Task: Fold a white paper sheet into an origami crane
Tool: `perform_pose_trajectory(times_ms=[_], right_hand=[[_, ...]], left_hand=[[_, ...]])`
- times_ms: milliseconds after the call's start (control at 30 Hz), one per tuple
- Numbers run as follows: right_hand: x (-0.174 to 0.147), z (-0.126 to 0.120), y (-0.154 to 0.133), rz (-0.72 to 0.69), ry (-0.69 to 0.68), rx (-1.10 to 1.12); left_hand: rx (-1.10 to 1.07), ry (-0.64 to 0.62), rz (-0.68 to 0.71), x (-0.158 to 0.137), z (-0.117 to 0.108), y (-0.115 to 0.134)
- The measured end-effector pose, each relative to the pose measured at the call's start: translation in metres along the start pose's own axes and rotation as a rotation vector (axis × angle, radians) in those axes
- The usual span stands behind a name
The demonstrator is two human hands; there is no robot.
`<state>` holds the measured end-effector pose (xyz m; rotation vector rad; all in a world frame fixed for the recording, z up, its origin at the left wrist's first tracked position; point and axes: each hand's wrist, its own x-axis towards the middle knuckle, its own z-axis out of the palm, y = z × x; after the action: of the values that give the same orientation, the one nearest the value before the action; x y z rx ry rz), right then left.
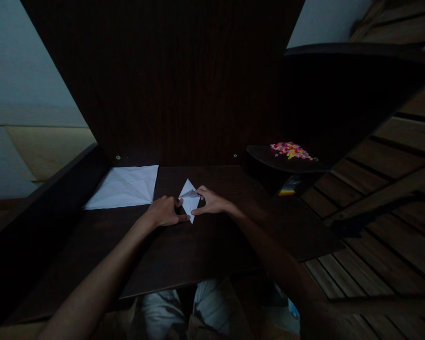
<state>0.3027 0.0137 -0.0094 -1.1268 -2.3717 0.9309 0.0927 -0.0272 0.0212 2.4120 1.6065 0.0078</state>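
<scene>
Place: a dim room in a home, at a study desk.
Desk: dark brown wood-grain desktop (205,245) with a tall back panel of the same wood (170,80) fixed by two small screws.
Shelving: curved dark side shelf (286,163) at the right, carrying a heap of small pink, yellow and red bits (290,150).
Floor: brown wooden planks (386,222) to the right.
Walls: pale plain wall (24,71) to the left.
Paper: creased white square sheet (125,187) lying flat on the desktop.
</scene>
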Motion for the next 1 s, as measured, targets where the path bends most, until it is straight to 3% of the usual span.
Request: perform_pose_trajectory(times_ms=[100, 233, 433, 567, 800, 1000], right_hand=[[0.000, 0.001, 0.001, -0.047, 0.082, -0.004], [0.000, 0.005, 0.001, -0.076, 0.326, -0.142], [0.000, 0.002, 0.001, -0.070, 0.776, -0.206], [0.000, 0.002, -0.001, -0.020, 0.945, -0.136], [0.003, 0.009, -0.008, 0.125, 0.907, 0.446], [0.005, 0.008, -0.014, 0.127, 0.890, 0.666]], left_hand=[[-0.036, 0.036, 0.020, -0.001, 0.003, -0.003], [-0.211, 0.107, 0.119, -0.002, 0.004, -0.007], [-0.457, 0.389, 0.071, 0.001, 0.001, -0.008], [-0.549, 0.567, 0.050, 0.002, 0.004, -0.007], [-0.906, 0.562, 0.069, 0.002, 0.004, 0.000], [-0.950, 0.653, 0.030, 0.001, 0.005, 0.004]])
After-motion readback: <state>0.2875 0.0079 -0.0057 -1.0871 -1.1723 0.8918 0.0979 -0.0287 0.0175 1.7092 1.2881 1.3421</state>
